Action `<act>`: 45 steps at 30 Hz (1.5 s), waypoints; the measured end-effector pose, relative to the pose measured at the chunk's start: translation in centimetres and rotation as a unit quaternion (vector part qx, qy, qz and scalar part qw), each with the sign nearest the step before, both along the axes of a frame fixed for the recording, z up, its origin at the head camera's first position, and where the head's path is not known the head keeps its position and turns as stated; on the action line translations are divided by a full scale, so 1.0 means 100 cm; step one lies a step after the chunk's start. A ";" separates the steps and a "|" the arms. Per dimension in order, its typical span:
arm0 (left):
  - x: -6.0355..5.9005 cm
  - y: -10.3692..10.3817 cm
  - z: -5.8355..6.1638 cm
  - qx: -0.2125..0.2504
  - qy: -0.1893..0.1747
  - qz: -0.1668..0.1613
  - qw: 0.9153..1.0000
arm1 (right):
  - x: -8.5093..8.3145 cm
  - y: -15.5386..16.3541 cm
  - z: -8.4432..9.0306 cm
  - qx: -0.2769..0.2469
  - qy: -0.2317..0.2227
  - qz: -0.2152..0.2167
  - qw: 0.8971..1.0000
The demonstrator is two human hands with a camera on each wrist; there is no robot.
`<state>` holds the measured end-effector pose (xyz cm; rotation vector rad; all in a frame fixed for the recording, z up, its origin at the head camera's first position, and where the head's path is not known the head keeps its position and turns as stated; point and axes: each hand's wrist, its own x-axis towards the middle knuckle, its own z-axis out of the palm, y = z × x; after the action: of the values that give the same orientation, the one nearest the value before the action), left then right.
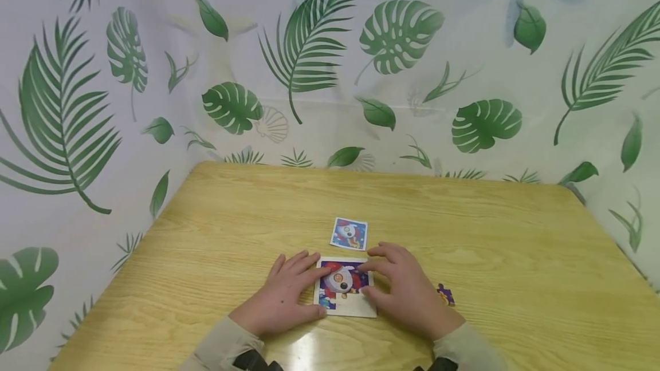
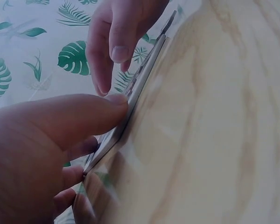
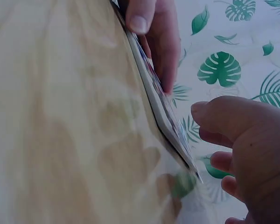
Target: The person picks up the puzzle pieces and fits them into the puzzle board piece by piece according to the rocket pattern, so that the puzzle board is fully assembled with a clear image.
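Resting flat on the wooden table (image 1: 216,228), the left hand (image 1: 286,293) lies against the left edge of the puzzle board (image 1: 344,302), its fingers straight and spread, the fingertips reaching onto the picture of the rocket. In the left wrist view the thumb (image 2: 84,116) presses on the board's edge (image 2: 135,93); nothing is pinched or clasped. The right hand (image 1: 404,291) lies at the right edge of the same board, fingers likewise extended and relaxed, the index finger laid across the upper right part of the picture. The right wrist view shows its thumb (image 3: 224,114) just beside the board's edge (image 3: 163,112), though I cannot tell whether it touches.

The puzzle board lies flat on the table between the two hands, its lower part bare and pale. Just beyond the board, away from the person, lies a small picture card (image 1: 349,234) showing the same rocket. To the right of the board, partly hidden behind the right hand, lies a loose purple puzzle piece (image 1: 446,293). A leaf-patterned curtain (image 1: 330,62) hangs beyond the table's far and side edges.
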<state>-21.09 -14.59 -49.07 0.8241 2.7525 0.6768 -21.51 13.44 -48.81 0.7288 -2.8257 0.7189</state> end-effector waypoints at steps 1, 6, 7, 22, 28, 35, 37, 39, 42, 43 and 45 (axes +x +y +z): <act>0.000 0.000 0.000 -0.001 0.000 -0.001 1.000 | 0.000 0.004 0.000 -0.001 0.000 -0.003 1.000; 0.000 0.002 -0.001 0.006 0.001 -0.008 1.000 | -0.002 0.026 -0.002 -0.006 0.002 -0.007 1.000; 0.000 0.003 -0.001 0.009 0.002 -0.011 1.000 | -0.002 0.031 -0.003 -0.010 0.002 -0.006 1.000; -0.002 0.007 -0.002 0.011 0.006 -0.023 1.000 | 0.016 0.112 -0.009 -0.083 -0.038 -0.033 0.995; 0.000 0.005 -0.002 0.011 -0.008 -0.016 1.000 | 0.023 0.123 -0.012 -0.065 -0.044 -0.020 0.997; 0.001 0.001 -0.002 0.016 0.003 -0.014 1.000 | 0.019 0.124 -0.015 -0.055 -0.056 0.006 0.997; 0.002 0.000 -0.002 0.014 0.005 -0.013 1.000 | 0.017 0.123 -0.016 -0.051 -0.054 0.009 0.997; 0.002 -0.001 -0.001 0.014 0.006 -0.012 1.000 | 0.016 0.122 -0.016 -0.047 -0.048 0.015 0.998; 0.002 -0.002 -0.001 0.015 0.005 -0.012 1.000 | 0.016 0.120 -0.014 -0.043 -0.038 0.020 0.998; 0.001 -0.002 -0.001 0.015 0.006 -0.011 1.000 | 0.016 0.120 -0.014 -0.043 -0.037 0.022 0.998; 0.001 -0.002 0.000 0.014 0.005 -0.011 1.000 | 0.016 0.120 -0.013 -0.042 -0.037 0.023 0.998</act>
<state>-21.00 -14.82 -49.09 0.8652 2.7448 0.7093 -19.91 25.42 -50.07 0.7702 -2.8320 0.8846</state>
